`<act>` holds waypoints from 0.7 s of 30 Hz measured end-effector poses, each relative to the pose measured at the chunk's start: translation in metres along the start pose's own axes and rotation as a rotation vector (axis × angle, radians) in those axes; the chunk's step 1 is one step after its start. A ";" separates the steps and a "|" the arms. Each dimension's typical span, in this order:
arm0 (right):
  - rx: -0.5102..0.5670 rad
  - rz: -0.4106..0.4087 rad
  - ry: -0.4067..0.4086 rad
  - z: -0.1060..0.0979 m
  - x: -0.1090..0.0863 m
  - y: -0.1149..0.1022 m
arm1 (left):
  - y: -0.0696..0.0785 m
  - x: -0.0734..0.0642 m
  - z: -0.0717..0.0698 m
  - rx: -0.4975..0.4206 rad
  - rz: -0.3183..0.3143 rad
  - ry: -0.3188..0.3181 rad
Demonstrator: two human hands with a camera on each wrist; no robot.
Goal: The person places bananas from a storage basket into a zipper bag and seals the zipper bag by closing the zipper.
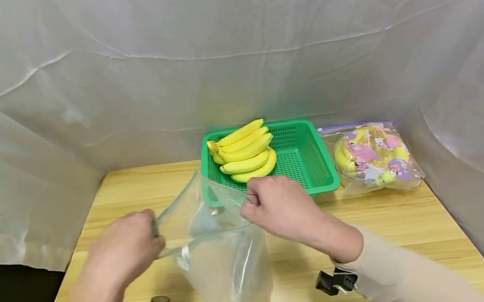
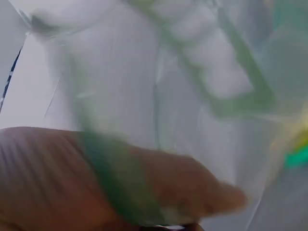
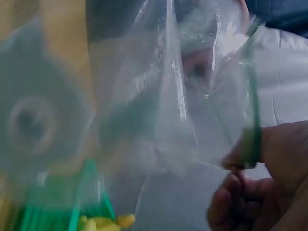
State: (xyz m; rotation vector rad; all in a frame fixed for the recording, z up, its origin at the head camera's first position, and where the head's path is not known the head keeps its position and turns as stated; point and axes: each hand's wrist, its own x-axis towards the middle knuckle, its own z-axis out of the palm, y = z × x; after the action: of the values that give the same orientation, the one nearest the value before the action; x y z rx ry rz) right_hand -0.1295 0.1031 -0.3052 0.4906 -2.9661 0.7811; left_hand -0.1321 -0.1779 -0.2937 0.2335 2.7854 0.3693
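A clear plastic zip bag (image 1: 235, 265) with a pale green rim hangs over the front of the table, its mouth spread wide. My left hand (image 1: 127, 247) grips the rim on the left side. On the opposite side, my right hand (image 1: 284, 207) pinches the rim between thumb and curled fingers. In the right wrist view the right hand (image 3: 269, 178) holds the bag's green edge, and the see-through bag (image 3: 168, 96) fills much of the picture. The left wrist view is blurred; the left hand (image 2: 159, 183) lies against the bag's green strip.
Behind the bag stands a green plastic basket (image 1: 313, 161) with a bunch of bananas (image 1: 246, 148) at its left. Right of it lies a printed zip bag (image 1: 375, 158) with yellow fruit inside. Grey fabric walls (image 1: 230, 70) enclose the wooden table (image 1: 420, 229) at the back and sides.
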 end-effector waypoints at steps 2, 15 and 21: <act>-0.026 0.040 -0.031 -0.006 -0.001 0.009 | -0.012 -0.004 -0.008 0.020 -0.056 -0.033; -0.015 0.121 -0.043 -0.018 0.009 0.038 | 0.031 -0.019 -0.016 -0.224 0.087 0.310; -0.117 0.209 -0.070 -0.014 0.014 0.057 | 0.051 0.002 0.001 -0.223 0.160 0.258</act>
State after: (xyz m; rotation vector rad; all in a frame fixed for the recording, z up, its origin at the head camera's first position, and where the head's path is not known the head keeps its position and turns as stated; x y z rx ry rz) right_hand -0.1608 0.1531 -0.3184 0.2078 -3.1420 0.6099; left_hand -0.1279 -0.1285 -0.2808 0.3801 2.9503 0.7958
